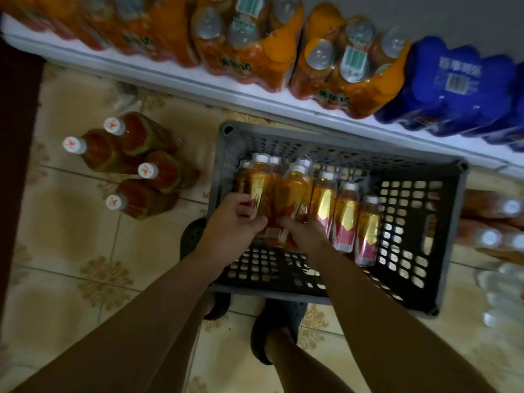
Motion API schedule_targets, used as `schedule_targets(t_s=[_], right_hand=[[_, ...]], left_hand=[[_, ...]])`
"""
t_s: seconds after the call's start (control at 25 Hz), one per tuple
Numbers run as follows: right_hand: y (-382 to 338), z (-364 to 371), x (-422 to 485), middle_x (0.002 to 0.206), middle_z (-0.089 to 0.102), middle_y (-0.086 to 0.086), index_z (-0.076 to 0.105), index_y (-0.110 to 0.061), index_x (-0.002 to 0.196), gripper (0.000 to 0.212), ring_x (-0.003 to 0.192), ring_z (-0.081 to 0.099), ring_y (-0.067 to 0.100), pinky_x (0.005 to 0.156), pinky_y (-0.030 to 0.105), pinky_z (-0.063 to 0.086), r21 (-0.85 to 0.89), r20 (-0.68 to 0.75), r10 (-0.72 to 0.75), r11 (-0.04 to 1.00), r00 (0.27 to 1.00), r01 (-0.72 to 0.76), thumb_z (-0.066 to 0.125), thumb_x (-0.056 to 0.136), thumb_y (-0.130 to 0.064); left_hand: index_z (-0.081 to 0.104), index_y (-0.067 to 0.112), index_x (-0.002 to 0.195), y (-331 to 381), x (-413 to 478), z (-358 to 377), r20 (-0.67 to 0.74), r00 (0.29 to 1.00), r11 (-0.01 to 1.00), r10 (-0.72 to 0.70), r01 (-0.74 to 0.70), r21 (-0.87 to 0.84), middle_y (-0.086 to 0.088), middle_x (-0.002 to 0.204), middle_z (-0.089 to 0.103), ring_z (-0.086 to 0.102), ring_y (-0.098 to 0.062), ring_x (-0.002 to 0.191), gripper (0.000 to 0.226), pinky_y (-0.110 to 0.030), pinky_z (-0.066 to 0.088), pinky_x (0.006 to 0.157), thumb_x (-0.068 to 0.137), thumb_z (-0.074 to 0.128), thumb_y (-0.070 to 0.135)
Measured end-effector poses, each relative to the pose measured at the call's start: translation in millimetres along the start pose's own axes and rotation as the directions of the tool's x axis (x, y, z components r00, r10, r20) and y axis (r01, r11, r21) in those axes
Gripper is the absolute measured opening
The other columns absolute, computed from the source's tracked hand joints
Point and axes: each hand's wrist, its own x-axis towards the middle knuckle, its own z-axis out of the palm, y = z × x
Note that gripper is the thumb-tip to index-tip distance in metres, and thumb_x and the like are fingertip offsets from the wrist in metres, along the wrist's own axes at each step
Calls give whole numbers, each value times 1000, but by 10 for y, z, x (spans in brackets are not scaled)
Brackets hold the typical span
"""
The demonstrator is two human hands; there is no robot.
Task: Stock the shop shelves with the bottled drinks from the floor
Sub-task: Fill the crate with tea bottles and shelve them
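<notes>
Bottles (292, 191) in the crate (283, 143) are clasped by the left grip (235, 219) and right grip (304, 232); much stock is judged left unshelved.

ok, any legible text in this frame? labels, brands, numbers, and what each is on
Nothing can be quoted; every text is blurred or too small.
White characters over a barcode on the blue pack: blurred.
Green characters and barcode stickers on the orange packs: blurred.
Red-gold labels on the crate bottles: print too small.
Orange mark on the floor bottle caps: a logo, no legible letter.
</notes>
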Motion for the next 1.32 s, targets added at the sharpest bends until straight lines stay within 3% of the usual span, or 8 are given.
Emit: schedule_targets(t_s=[0.16,0.4,0.6,0.76,0.92,1.04,1.12,1.32], right_hand=[[-104,-172,-1176,101,75,-6,61,-25,116,40,91,72,12,79,31,59,233,70,-152,963,986,132,79,80,-28],[-742,-635,-3137,103,73,-10,59,-28,118,44,96,69,8,82,32,59,114,128,-437,898,890,425,78,81,-14],[-1442,-985,-4555,104,70,-5,56,-31,117,52,94,68,7,84,36,58,-10,91,-642,763,761,646,83,75,-19],[-1813,-1273,-5421,106,66,-13,50,-43,119,60,94,66,2,81,28,58,-126,70,-791,598,608,792,83,71,-29],[-2077,-1435,-6013,105,60,-17,44,-44,120,65,92,62,-2,78,22,57,-227,60,-875,456,480,860,84,69,-36],[-2167,-1469,-6327,105,63,-14,44,-49,113,60,93,63,1,82,28,58,-208,30,-903,414,429,886,83,68,-38],[-2231,-1500,-6479,107,63,-14,46,-42,119,63,96,63,3,85,29,58,-183,14,-915,393,402,901,84,69,-39],[-2408,-1619,-6880,107,62,-17,46,-35,126,68,93,62,-2,75,17,55,-207,-3,-956,286,292,935,85,71,-38]], left_hand=[[48,22,131,487,-647,-203,-2,999,999,43,-43,17,10,110,58,59,-5,101,52,-23,48,81,85,73,25],[51,26,128,1595,-2158,-502,3,989,986,145,-144,-88,8,118,60,57,2,98,48,-19,46,83,85,73,29],[57,33,117,2524,-3421,-833,-13,941,929,339,-336,-156,10,109,67,66,-10,99,40,-36,54,88,82,75,36],[58,31,115,3087,-4276,-1110,-79,867,836,493,-497,-234,7,109,68,68,-6,95,35,-28,55,79,83,73,36],[57,30,106,3474,-4873,-1275,-160,771,735,617,-637,-233,9,103,67,66,2,82,23,-13,50,62,87,70,26],[49,37,102,3665,-5232,-1343,-202,721,680,663,-693,-241,20,100,58,60,-1,89,27,-17,47,66,87,70,29],[44,35,110,3762,-5427,-1375,-215,674,633,706,-738,-234,24,98,53,55,3,91,38,-17,45,69,86,72,29],[52,30,113,3933,-5811,-1513,-255,556,512,791,-830,-221,18,102,64,63,3,95,43,-16,50,77,79,77,25]])
